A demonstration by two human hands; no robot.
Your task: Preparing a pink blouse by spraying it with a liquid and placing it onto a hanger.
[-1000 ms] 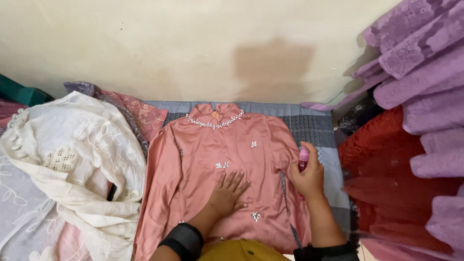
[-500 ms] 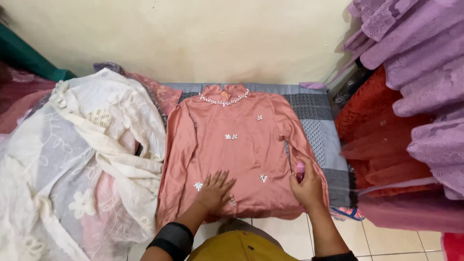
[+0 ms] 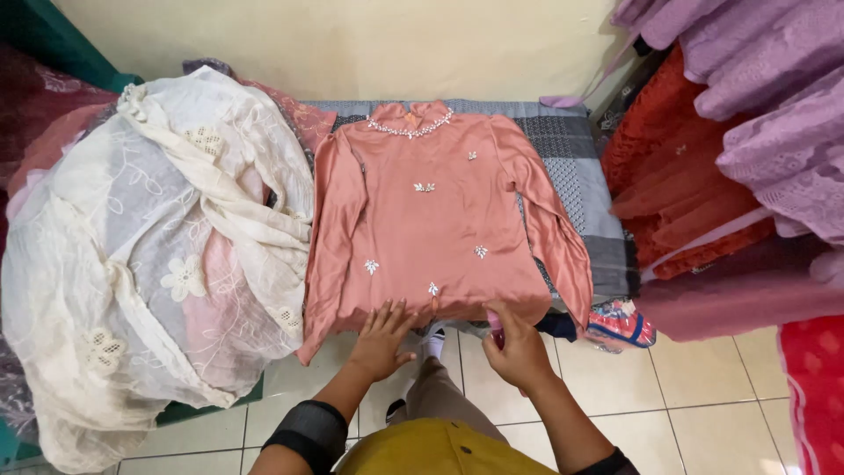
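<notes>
Blouse: salmon-pink long-sleeved blouse [image 3: 435,224] spread face up on the grey checked mat [image 3: 576,154], neck toward the wall, hem at the mat's near edge, both sleeves lying down along its sides.
Left hand: left hand [image 3: 382,339] flat and released at the blouse's hem, fingers spread, pressing the cloth rather than gripping it.
Right hand: right hand [image 3: 519,347] at the hem to the right of the left hand, curled around a small pink object [image 3: 495,327]; too little visible to tell what kind.
Done so far: judged well along with laying out; body looks flat and smooth, beaded neckline straight, small sparkly appliqués all exposed.
Left to do: judged only the hem and the lower left corner, which trails past the mat's edge, plus the right sleeve's end hanging near the blouse's lower right corner.
Change from earlier: both hands now lower on the blouse, at the hem instead of mid-body and beside the right sleeve; view pulled back, with more floor tile and knees visible below the blouse.
Left of blouse: heap of cream lace fabric [image 3: 167,246] over pink cloth, touching the left sleeve.
Right of blouse: red lace garments [image 3: 677,185] and purple lace garments [image 3: 774,114] hanging, well apart from the hands.
</notes>
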